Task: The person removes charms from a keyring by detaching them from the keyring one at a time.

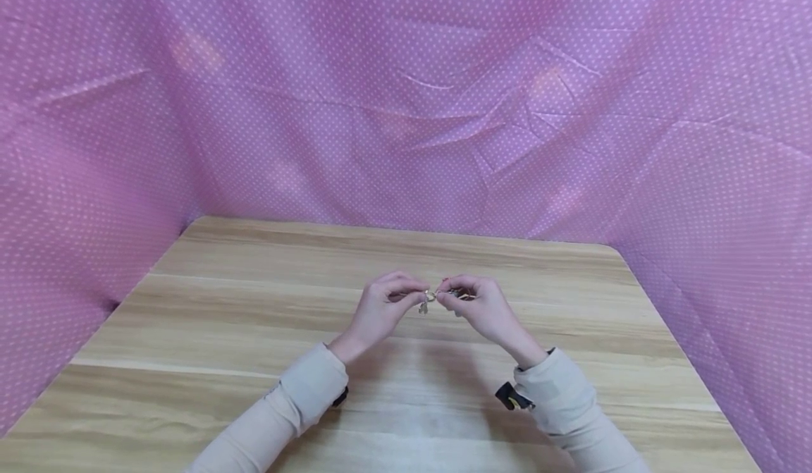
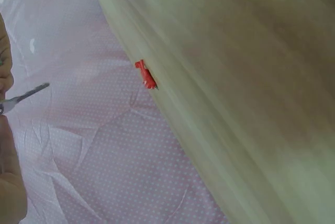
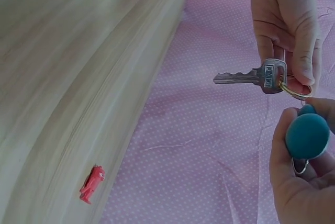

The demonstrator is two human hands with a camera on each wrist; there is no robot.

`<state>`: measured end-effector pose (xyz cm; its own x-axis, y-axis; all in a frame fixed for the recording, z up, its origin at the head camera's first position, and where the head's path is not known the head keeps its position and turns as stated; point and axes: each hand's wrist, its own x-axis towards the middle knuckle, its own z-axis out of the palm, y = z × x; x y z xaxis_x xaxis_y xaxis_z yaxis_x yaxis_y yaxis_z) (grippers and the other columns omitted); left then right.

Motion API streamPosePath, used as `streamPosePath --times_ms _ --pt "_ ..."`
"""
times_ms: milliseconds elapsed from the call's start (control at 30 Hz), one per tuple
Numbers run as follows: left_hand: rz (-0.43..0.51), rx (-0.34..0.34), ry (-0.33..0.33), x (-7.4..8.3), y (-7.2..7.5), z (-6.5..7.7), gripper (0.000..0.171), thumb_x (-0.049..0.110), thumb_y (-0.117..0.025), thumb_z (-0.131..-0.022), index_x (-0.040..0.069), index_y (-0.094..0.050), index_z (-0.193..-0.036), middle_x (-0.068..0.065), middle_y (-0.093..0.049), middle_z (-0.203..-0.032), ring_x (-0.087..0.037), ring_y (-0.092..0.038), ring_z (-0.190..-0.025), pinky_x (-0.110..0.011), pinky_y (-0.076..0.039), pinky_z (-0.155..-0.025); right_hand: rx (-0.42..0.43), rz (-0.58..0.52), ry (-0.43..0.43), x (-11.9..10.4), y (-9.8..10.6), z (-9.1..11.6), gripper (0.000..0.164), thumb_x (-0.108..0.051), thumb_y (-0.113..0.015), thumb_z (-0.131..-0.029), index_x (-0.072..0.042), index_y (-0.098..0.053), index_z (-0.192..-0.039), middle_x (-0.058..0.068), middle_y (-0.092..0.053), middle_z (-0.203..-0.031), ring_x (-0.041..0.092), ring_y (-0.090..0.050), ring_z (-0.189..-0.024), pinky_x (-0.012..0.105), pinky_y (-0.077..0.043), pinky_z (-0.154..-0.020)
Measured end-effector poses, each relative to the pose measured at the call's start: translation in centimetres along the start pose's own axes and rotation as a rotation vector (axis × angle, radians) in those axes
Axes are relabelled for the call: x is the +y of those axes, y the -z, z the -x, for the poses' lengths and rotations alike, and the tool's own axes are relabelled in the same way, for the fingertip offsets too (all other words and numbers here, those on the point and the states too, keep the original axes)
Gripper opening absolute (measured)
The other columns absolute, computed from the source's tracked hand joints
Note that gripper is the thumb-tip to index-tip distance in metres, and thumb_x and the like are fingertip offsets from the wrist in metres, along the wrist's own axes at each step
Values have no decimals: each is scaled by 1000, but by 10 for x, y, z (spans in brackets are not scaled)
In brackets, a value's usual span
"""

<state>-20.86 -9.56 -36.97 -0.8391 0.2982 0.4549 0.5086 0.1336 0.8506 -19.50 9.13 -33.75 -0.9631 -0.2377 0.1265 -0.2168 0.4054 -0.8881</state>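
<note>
Both hands meet above the middle of the table. My left hand [image 1: 380,307] pinches a gold key ring [image 3: 296,89] between thumb and fingers. A silver key [image 3: 238,78] hangs from this ring, just beside the left fingertips. Close by, my right hand [image 1: 485,307] holds a keychain with a round teal charm [image 3: 308,136] and a silver loop [image 3: 299,166], its fingertips touching the edge of the gold ring. In the left wrist view only the key's blade [image 2: 32,93] and parts of the hands show at the left edge.
A small red figure [image 3: 92,185] lies on the wooden table [image 1: 254,304], seen in both wrist views; the right hand mostly hides it in the head view. Pink dotted cloth [image 1: 406,142] hangs around the table's back and sides.
</note>
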Motion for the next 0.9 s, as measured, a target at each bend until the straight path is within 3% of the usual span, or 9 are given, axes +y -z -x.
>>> streamPosePath --times_ms 267,600,900 --pt "-173 -79 -6 3 -1 -2 13 7 -67 -82 5 -71 -94 -4 -67 -91 -13 -65 -81 -16 -54 -72 39 99 88 6 -2 -1 7 -9 -68 -81 -4 -69 -86 17 -66 -104 13 -61 -77 18 -52 -62" --pt "-125 -21 -40 2 -1 -2 11 7 -68 -79 5 -72 -89 -5 -68 -85 -15 -65 -78 -17 -55 -71 12 71 64 7 1 1 12 -12 -69 -81 -4 -70 -90 18 -65 -106 11 -61 -70 22 -53 -58" --pt "-50 16 19 7 0 -1 12 -1 -68 -78 -4 -69 -89 -15 -68 -88 -26 -66 -80 -20 -55 -73 -39 31 31 5 4 1 15 -13 -67 -83 -5 -70 -95 18 -62 -114 12 -62 -70 26 -56 -61"
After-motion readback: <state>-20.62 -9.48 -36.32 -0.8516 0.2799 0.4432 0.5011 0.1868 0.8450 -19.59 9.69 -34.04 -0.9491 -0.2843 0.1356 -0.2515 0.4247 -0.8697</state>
